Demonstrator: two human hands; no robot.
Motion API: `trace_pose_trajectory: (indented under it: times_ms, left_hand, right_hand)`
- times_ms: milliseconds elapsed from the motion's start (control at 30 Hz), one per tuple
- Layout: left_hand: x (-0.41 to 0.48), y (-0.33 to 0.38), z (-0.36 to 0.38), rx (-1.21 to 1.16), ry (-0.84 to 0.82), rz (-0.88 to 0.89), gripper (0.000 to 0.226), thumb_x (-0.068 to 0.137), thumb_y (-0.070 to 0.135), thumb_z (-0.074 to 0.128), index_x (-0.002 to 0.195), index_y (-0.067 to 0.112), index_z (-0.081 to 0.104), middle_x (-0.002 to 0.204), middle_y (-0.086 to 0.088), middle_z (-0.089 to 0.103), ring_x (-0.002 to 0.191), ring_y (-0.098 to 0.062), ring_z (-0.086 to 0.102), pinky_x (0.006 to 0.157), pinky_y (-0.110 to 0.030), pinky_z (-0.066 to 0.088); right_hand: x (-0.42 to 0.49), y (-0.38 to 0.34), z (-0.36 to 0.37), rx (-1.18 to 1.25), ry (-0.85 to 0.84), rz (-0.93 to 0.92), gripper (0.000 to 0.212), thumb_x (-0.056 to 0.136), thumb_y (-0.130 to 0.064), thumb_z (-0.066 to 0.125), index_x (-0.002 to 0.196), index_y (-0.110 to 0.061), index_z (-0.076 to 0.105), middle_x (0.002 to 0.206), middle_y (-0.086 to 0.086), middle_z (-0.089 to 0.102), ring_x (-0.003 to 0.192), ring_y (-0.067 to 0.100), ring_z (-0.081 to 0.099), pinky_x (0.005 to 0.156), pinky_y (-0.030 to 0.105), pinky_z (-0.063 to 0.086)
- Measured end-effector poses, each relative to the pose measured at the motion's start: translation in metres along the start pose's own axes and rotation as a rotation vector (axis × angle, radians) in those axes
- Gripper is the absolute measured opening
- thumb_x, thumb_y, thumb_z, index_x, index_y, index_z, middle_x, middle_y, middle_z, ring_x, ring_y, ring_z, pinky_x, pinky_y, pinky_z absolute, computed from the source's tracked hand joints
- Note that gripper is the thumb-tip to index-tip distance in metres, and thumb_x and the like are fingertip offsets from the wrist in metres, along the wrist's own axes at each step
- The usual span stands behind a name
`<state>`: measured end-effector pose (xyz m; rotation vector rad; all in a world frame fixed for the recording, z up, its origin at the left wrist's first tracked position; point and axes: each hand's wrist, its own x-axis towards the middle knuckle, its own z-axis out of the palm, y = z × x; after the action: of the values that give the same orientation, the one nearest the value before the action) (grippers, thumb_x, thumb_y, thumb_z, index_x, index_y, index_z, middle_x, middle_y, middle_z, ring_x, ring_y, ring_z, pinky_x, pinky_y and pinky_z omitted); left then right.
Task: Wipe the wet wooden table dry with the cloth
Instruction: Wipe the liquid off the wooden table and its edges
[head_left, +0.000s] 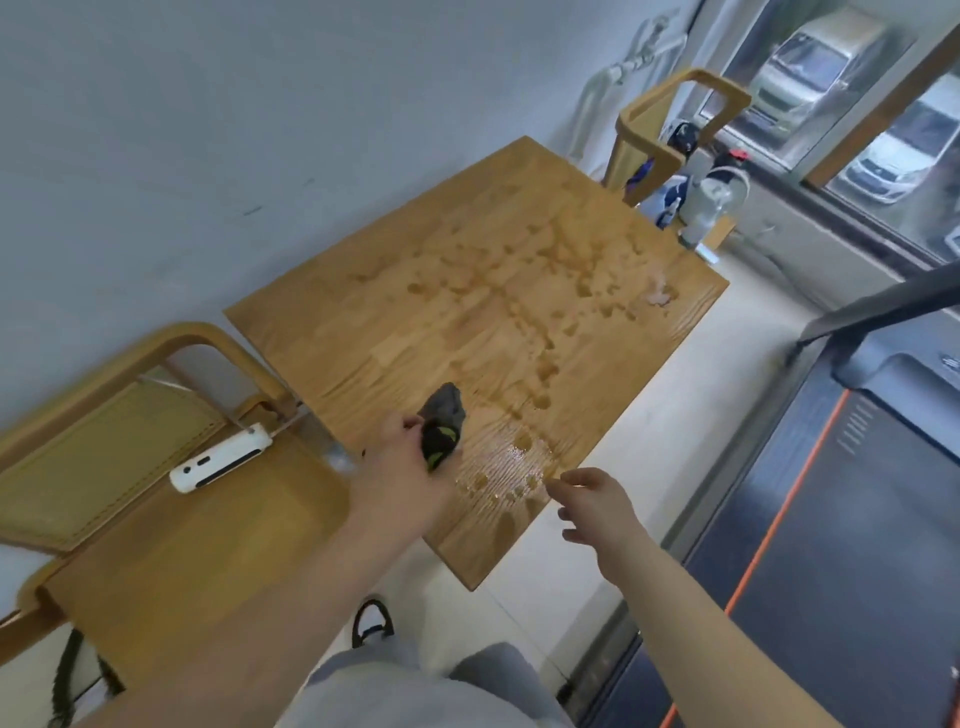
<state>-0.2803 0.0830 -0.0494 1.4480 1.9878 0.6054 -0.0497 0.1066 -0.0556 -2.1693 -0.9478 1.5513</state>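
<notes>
1. The left grip is closed around the cloth. The fingers curl over a bunched black part with green marks, and a grey end sticks out past the knuckles.
2. The grey end of the cloth reaches onto the worktop near its near left side. I cannot tell whether it presses on the wood.
3. The right grip holds nothing, and its fingers are loosely bent and spread. It sits at the near edge of the worktop, and I cannot tell whether the fingertips touch the wood.
4. Between the two grips a shiny wet patch lies on the wood.
5. Further out, water drops spread across the middle and far side of the worktop.
6. To the left stands a wooden chair with a white power strip on its seat.
7. At the far end stands a second chair with bottles on it.
8. A treadmill runs along the right.
</notes>
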Motion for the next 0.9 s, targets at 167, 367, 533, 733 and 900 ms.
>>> trace_pose_trajectory:
  times_ms: [167, 367, 533, 733, 900]
  left_hand:
    - [-0.010, -0.011, 0.086, 0.491, -0.366, 0.082, 0.084, 0.096, 0.043, 0.059, 0.162, 0.015, 0.014, 0.170, -0.009, -0.004, 0.150, -0.033, 0.012, 0.114, -0.045, 0.038]
    - [-0.016, -0.039, 0.128, 0.759, -0.415, 0.103, 0.089, 0.100, 0.042, 0.044, 0.162, 0.012, -0.011, 0.162, -0.010, -0.033, 0.155, -0.032, -0.021, 0.125, -0.054, -0.005]
    - [-0.003, -0.032, 0.138, 0.606, -0.267, -0.260, 0.099, 0.097, 0.046, 0.050, 0.151, 0.035, -0.032, 0.167, -0.007, -0.029, 0.153, -0.029, -0.028, 0.122, -0.056, -0.016]
    - [-0.025, -0.005, 0.211, 0.545, -0.139, -0.163, 0.111, 0.081, 0.050, 0.070, 0.163, 0.034, -0.004, 0.170, -0.018, -0.012, 0.155, -0.043, -0.013, 0.121, -0.065, -0.003]
    - [-0.015, -0.059, 0.165, 0.636, -0.097, 0.053, 0.108, 0.080, 0.048, 0.067, 0.164, 0.035, 0.001, 0.172, -0.009, 0.004, 0.158, -0.031, 0.002, 0.123, -0.056, 0.007]
  right_hand:
    - [0.066, -0.003, -0.032, -0.343, 0.051, -0.202, 0.053, 0.089, -0.037, 0.075, 0.133, -0.017, 0.055, 0.127, 0.000, 0.056, 0.108, 0.018, 0.056, 0.089, 0.034, 0.048]
    - [0.143, -0.009, -0.056, -0.908, 0.019, -0.516, 0.041, 0.089, -0.039, 0.066, 0.122, -0.016, 0.061, 0.127, 0.009, 0.052, 0.128, 0.037, 0.046, 0.105, 0.045, 0.043]
    - [0.185, -0.020, -0.073, -1.167, -0.152, -0.579, 0.066, 0.079, -0.047, 0.070, 0.134, -0.028, 0.041, 0.141, 0.012, 0.031, 0.135, 0.040, 0.029, 0.110, 0.047, 0.037]
    - [0.198, -0.027, -0.079, -1.358, -0.189, -0.571, 0.070, 0.087, -0.044, 0.057, 0.150, -0.037, 0.027, 0.169, 0.009, 0.007, 0.153, 0.035, 0.009, 0.095, 0.048, 0.052]
    - [0.204, -0.039, -0.074, -1.434, -0.204, -0.523, 0.057, 0.092, -0.048, 0.050, 0.145, -0.038, 0.034, 0.166, 0.013, 0.019, 0.148, 0.039, 0.025, 0.089, 0.048, 0.053]
